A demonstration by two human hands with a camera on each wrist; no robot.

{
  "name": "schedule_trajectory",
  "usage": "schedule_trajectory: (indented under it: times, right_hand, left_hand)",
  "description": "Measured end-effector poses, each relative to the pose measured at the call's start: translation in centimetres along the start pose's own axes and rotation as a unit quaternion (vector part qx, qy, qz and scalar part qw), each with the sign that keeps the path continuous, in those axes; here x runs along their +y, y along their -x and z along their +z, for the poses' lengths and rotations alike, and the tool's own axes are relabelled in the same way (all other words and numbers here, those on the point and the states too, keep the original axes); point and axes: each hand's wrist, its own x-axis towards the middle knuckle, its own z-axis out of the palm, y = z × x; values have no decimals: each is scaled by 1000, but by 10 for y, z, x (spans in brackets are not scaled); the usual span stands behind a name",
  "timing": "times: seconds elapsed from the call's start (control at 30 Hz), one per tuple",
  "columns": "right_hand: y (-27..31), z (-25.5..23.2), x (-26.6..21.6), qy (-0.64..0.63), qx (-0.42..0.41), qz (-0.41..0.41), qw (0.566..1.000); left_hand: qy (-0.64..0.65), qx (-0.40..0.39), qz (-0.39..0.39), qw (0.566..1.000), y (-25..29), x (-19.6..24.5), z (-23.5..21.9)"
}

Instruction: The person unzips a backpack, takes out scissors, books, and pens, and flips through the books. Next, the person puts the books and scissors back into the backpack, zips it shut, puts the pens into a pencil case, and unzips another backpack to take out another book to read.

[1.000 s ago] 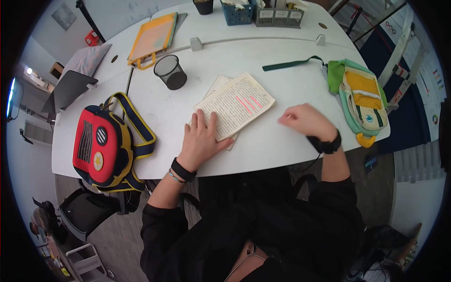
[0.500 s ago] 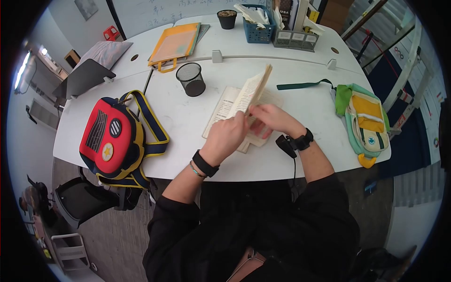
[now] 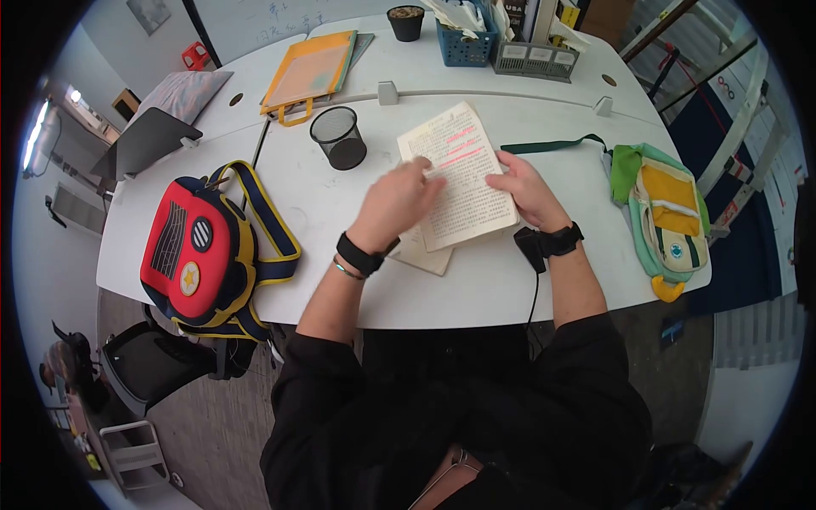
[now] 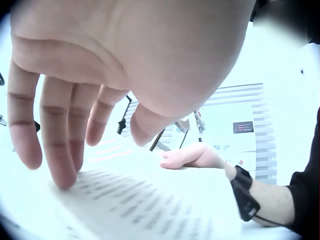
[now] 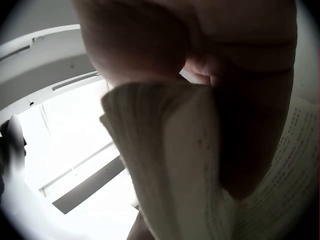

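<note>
An open paperback book [image 3: 469, 200] shows a printed page with pink highlighted lines near its top. My right hand [image 3: 535, 195] grips its right edge, thumb on the page. In the right wrist view, a thick bundle of pages [image 5: 160, 135] stands between thumb and fingers. My left hand [image 3: 395, 202] hovers over the page's left edge, fingers loosely extended. The left wrist view has its fingertips [image 4: 64, 177] right at the paper's edge. A paler paper layer [image 3: 422, 255] sticks out beneath the book, on the white table [image 3: 476, 293].
A black mesh pen cup [image 3: 340, 138] stands left of the book. A red backpack [image 3: 195, 251] sits at the left, a green and yellow bag [image 3: 663, 212] at the right with its strap stretched out. Farther back are an orange folder [image 3: 310, 72], a potted plant [image 3: 405, 24] and a blue basket [image 3: 466, 42].
Pages raised upright half a second ago now lie flatter, with a highlighted page facing up. The right hand went from beside the book to its right edge; the left now hovers at the left edge.
</note>
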Motion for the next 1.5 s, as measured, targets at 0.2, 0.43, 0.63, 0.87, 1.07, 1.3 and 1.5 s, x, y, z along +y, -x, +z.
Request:
schedule_trajectory:
  times: [0.2, 0.43, 0.63, 0.87, 1.07, 1.3, 1.5]
  right_hand:
    - [3, 10, 3, -38, 49, -57, 996]
    - [4, 26, 4, -71, 55, -80, 993]
    - [0, 21, 9, 176, 111, -166, 964]
    - [12, 19, -7, -61, 90, -59, 992]
    - [22, 21, -17, -32, 69, -57, 995]
    - [21, -2, -17, -81, 171, -113, 975]
    - [18, -23, -18, -94, 281, -164, 941]
  left_hand:
    - [160, 84, -119, 976, -5, -17, 1]
    - [426, -13, -148, 893, 0, -33, 10]
    - [525, -12, -95, 846, 2, -22, 1]
    - [586, -15, -103, 804, 5, -22, -4]
    - [564, -31, -115, 817, 5, -20, -3]
    - [406, -93, -151, 897, 4, -30, -3]
    - [21, 9, -115, 993, 14, -55, 4]
